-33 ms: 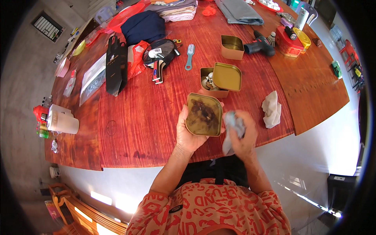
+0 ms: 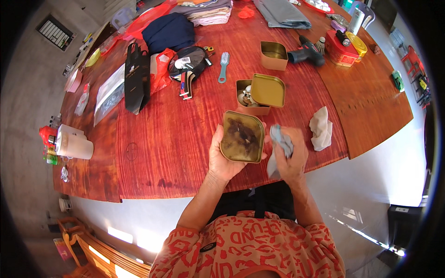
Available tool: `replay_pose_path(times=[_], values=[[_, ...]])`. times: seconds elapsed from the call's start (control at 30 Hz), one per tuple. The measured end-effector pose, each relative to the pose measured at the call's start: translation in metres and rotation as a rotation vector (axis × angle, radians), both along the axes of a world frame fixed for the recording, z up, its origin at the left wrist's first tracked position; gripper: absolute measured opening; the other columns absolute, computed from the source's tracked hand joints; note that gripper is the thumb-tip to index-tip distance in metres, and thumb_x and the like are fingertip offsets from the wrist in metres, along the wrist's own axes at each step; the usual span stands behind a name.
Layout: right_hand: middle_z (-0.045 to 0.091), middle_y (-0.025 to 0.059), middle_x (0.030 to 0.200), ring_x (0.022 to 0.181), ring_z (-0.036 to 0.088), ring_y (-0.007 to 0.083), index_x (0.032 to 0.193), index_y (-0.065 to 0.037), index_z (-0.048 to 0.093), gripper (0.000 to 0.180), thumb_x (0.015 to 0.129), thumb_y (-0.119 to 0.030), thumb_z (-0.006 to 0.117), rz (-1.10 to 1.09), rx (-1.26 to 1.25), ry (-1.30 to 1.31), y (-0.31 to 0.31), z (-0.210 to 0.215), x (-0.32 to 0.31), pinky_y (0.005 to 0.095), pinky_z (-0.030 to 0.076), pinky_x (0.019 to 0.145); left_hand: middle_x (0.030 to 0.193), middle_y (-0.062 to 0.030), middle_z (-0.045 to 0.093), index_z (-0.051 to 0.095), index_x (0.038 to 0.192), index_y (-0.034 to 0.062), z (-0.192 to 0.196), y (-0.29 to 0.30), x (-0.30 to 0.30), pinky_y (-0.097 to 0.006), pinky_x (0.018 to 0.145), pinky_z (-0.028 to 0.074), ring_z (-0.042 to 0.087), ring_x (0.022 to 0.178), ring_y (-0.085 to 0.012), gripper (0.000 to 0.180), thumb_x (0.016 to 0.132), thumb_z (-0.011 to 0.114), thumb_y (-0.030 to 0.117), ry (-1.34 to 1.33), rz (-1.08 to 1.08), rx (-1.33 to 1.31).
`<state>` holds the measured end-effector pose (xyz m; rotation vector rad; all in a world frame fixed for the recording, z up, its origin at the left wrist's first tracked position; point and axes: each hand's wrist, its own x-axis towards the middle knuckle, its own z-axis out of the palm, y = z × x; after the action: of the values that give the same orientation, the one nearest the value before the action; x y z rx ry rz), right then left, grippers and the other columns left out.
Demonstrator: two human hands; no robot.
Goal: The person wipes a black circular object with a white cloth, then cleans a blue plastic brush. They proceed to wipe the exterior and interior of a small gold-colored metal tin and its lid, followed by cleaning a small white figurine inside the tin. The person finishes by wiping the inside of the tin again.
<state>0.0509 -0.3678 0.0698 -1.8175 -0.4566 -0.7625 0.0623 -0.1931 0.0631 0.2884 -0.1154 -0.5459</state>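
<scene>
My left hand holds a gold tin lid from beneath, its inner face up. Dark blotches show across that face; whether they are stains or reflections I cannot tell. Just right of the lid, apart from it, my right hand is closed around a crumpled grey-blue cloth, slightly blurred. Beyond the lid stands an open tin with small whitish and brown pieces inside, and another gold lid rests tilted on its rim. A second open tin of the same shape stands farther back.
A crumpled off-white cloth lies to the right. Farther off are a cordless drill, a red tin and a teal-handled brush. A black paper bag and a pale pitcher are on the left.
My right hand and the cloth have shifted slightly to the right, away from the lid. The lid in my left hand has stayed nearly in place.
</scene>
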Motion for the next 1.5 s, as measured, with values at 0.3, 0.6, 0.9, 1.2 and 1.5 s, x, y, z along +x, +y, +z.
replay_pose_path(times=[0.3,0.6,0.9,1.2,1.5], values=[[0.057,0.0072,0.095,0.075,0.056,0.0243,0.097,-0.002,0.065,0.031,0.066,0.004,0.071,-0.007,-0.234,-0.161,0.007,0.005,0.044,0.0336,0.048,0.062,0.134,-0.0126,0.047,0.039,0.138,0.0133,0.000,-0.007,-0.010,-0.063,0.081,0.049,0.053,0.115,-0.0345,0.066,0.091,0.038,0.060,0.153,0.141,0.253],[0.058,0.0079,0.090,0.080,0.059,0.0265,0.093,-0.003,0.065,0.024,0.070,0.001,0.070,0.036,-0.284,0.194,-0.009,-0.016,0.016,0.0356,0.050,0.065,0.133,-0.0130,0.047,0.027,0.145,0.0175,-0.007,-0.004,-0.007,-0.061,0.077,0.052,0.052,0.116,-0.0359,0.069,0.091,0.039,0.059,0.063,0.111,0.276],[0.059,0.0043,0.097,0.084,0.059,0.0223,0.095,-0.001,0.065,0.026,0.070,0.000,0.070,0.047,-0.307,-0.069,0.014,0.018,0.038,0.0318,0.052,0.066,0.129,-0.0125,0.052,0.043,0.134,0.0125,-0.006,-0.012,-0.013,-0.064,0.084,0.047,0.053,0.113,-0.0360,0.066,0.090,0.038,0.062,0.230,0.087,0.317],[0.058,0.0041,0.099,0.085,0.060,0.0232,0.097,-0.003,0.065,0.027,0.071,-0.003,0.070,0.062,-0.338,-0.084,0.015,0.026,0.042,0.0338,0.052,0.067,0.129,-0.0128,0.051,0.039,0.137,0.0124,-0.001,-0.008,-0.017,-0.063,0.079,0.050,0.054,0.113,-0.0359,0.066,0.092,0.036,0.060,0.123,0.053,0.370],[0.051,0.0077,0.086,0.079,0.057,0.0246,0.092,-0.002,0.064,0.017,0.076,-0.005,0.066,-0.103,-0.455,0.143,0.006,0.003,0.013,0.0353,0.049,0.060,0.130,-0.0123,0.050,0.037,0.138,0.0111,0.010,-0.006,-0.007,-0.057,0.080,0.053,0.054,0.114,-0.0301,0.063,0.092,0.042,0.054,0.036,0.230,0.343]])
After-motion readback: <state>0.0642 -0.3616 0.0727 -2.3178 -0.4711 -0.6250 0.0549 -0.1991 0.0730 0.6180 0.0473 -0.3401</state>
